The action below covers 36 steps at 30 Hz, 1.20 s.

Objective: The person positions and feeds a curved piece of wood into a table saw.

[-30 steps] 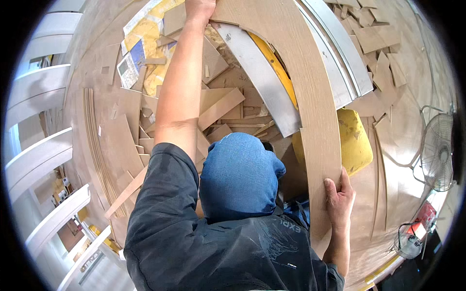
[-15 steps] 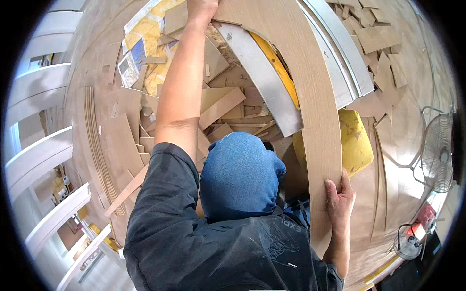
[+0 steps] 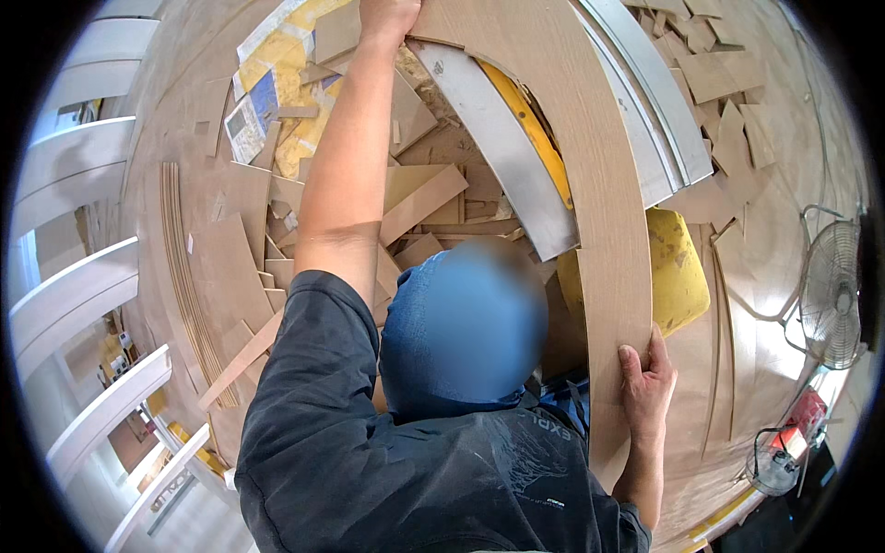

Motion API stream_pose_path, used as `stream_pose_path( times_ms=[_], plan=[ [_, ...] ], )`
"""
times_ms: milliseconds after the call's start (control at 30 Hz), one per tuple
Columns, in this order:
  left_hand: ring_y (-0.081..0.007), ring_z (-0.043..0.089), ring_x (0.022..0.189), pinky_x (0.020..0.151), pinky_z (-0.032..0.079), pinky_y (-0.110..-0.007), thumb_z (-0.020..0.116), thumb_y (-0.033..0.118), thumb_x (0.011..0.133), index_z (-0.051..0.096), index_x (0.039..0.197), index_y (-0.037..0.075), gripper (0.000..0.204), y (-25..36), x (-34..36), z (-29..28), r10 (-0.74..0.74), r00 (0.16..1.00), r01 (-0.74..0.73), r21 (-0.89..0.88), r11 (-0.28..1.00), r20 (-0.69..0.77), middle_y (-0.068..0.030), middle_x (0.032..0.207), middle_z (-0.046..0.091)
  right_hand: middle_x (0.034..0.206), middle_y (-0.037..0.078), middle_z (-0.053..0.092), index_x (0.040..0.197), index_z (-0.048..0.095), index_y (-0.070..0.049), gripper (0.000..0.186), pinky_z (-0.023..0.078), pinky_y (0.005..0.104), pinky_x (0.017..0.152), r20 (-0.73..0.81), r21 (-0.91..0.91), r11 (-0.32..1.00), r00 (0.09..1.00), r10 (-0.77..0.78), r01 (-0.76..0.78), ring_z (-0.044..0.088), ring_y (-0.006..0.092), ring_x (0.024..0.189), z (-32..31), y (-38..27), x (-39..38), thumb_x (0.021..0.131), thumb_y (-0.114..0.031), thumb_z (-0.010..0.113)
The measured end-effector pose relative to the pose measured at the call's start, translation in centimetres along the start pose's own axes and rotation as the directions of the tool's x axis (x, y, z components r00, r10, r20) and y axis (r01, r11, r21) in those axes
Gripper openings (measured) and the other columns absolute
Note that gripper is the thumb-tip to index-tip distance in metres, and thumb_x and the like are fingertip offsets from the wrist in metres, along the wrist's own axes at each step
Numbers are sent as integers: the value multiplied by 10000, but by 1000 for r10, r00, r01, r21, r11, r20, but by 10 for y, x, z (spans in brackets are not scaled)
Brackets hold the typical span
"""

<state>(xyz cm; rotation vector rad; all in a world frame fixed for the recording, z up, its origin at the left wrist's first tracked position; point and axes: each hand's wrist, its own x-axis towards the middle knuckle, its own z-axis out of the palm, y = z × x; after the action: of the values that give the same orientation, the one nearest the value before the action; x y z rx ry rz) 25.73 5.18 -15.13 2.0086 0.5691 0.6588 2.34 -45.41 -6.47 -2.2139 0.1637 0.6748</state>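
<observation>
A long wood-grain plank [image 3: 616,267] runs from the far edge of view toward my right side, bowed by the lens. My left hand [image 3: 389,17], its arm stretched forward, grips the plank's far left part; its fingers are partly cut off. Near the closer end, my right hand [image 3: 648,382] holds the right edge with thumb on top and the other fingers mostly hidden. Beneath the plank lie a silver metal plate [image 3: 502,157] and a yellow bar [image 3: 535,129]. A yellow block-shaped object [image 3: 678,267] sticks out past its right edge.
Wood offcuts [image 3: 424,203] litter the floor ahead, with more scraps [image 3: 724,74] at far right. Grey metal rails [image 3: 659,101] lie beyond the plank. A stack of thin strips [image 3: 184,276] and white railings [image 3: 74,286] are left; a fan [image 3: 830,295] stands right.
The plank and both hands have shifted very slightly to the right; both grips stay the same. The rounded blue denim shape in front of my shirt now looks blurred.
</observation>
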Motion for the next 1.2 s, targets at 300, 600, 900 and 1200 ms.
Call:
stream_pose_path(
  times_ms=[300, 600, 900, 1200],
  plan=[
    [-335, 701, 1062, 906, 554, -402, 826, 359, 810, 601, 1287, -77, 684, -1, 0, 2, -14, 1000, 15, 71, 997, -15, -247, 1166, 712, 1126, 169, 738, 1391, 561, 3, 514, 536, 330, 913, -15, 23, 999, 1000, -22, 23, 677, 175, 1021, 0, 7, -1, 959, -222, 725],
    [-357, 691, 1082, 918, 547, -407, 828, 380, 808, 584, 1301, -92, 726, -8, 2, 4, 54, 998, -50, 108, 993, -28, -260, 1174, 704, 1147, 172, 729, 1388, 561, 4, 515, 530, 333, 928, 10, 33, 999, 1000, 4, -4, 671, 182, 1046, -1, 0, -2, 965, -243, 721],
    [-329, 696, 1067, 914, 548, -392, 826, 330, 820, 581, 1315, -82, 689, 0, -1, 2, 56, 998, -56, 4, 998, 12, -239, 1173, 710, 1116, 161, 729, 1388, 558, 10, 519, 530, 333, 924, -14, 82, 996, 1000, 24, -22, 669, 180, 1034, -3, -1, -8, 949, -209, 728],
    [-298, 704, 1035, 894, 556, -386, 829, 296, 826, 593, 1311, -63, 647, 3, -1, 2, 18, 999, -17, 8, 1000, -27, -216, 1159, 721, 1102, 144, 733, 1379, 570, -9, 474, 535, 327, 915, -13, 56, 998, 1000, 23, -22, 670, 171, 1012, 3, -5, -9, 964, -191, 712]
  ],
)
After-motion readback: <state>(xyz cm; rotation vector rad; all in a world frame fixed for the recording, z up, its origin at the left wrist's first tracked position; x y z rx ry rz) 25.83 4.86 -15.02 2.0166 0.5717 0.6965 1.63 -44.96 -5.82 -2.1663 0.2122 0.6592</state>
